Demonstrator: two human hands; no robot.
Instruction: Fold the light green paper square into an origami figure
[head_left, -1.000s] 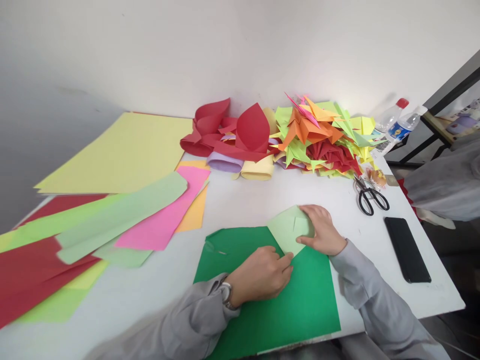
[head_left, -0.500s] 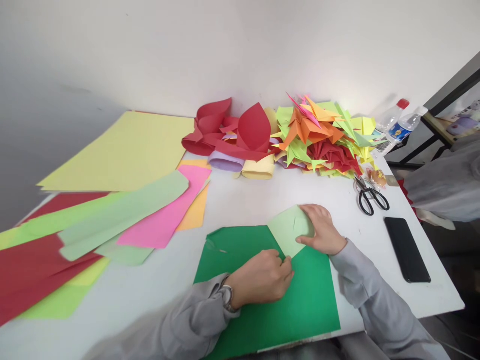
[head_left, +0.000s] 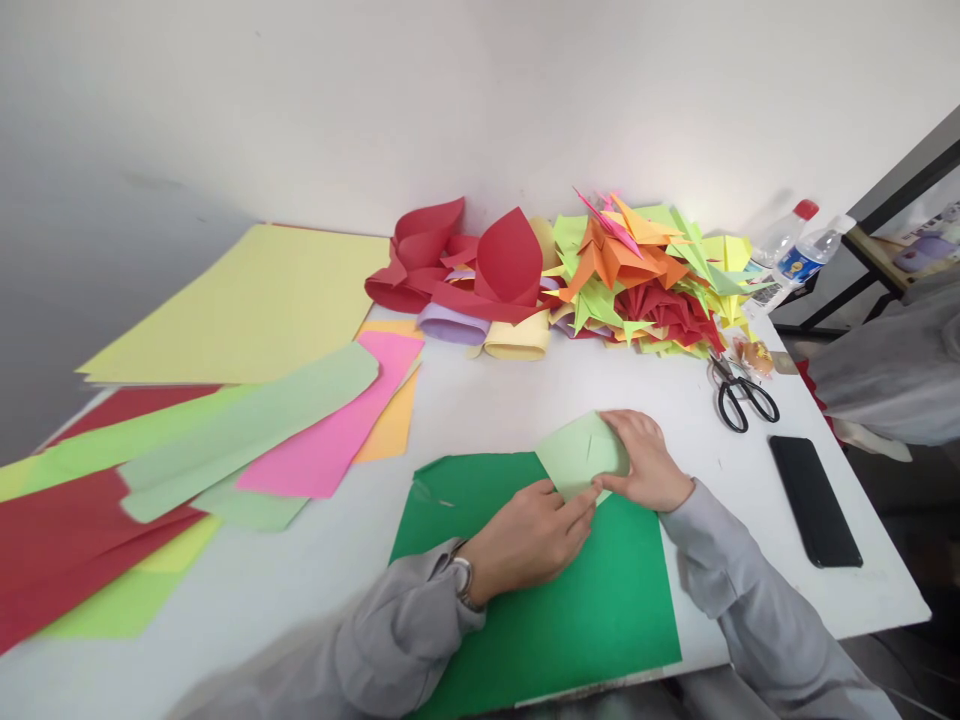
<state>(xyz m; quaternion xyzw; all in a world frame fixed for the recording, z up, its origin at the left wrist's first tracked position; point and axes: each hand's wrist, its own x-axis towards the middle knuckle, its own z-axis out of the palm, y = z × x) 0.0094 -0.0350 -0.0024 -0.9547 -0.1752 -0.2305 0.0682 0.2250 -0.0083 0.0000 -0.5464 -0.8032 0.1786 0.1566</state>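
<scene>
A small piece of light green origami paper (head_left: 577, 450), with a short crease or slit near its middle, lies over the upper edge of a dark green sheet (head_left: 615, 600). My right hand (head_left: 645, 460) grips the light green paper along its right side, thumb on top and fingers at the far edge. At the paper's lower edge, my left hand (head_left: 532, 540) holds the bottom corner, its index fingertip meeting my right thumb. The left fingers partly cover that corner, so the exact fold is hidden.
Coloured paper sheets (head_left: 307, 450) and a yellow stack (head_left: 247, 300) lie left. Rolled red paper (head_left: 510, 260) and a pile of folded paper shapes (head_left: 630, 270) stand along the wall. Scissors (head_left: 742, 393), a black phone (head_left: 814, 500) and plastic bottles (head_left: 802, 255) are at right.
My left fingers have moved up and right from the bottom corner, bringing it up toward my right thumb. The right hand has kept its place on the paper.
</scene>
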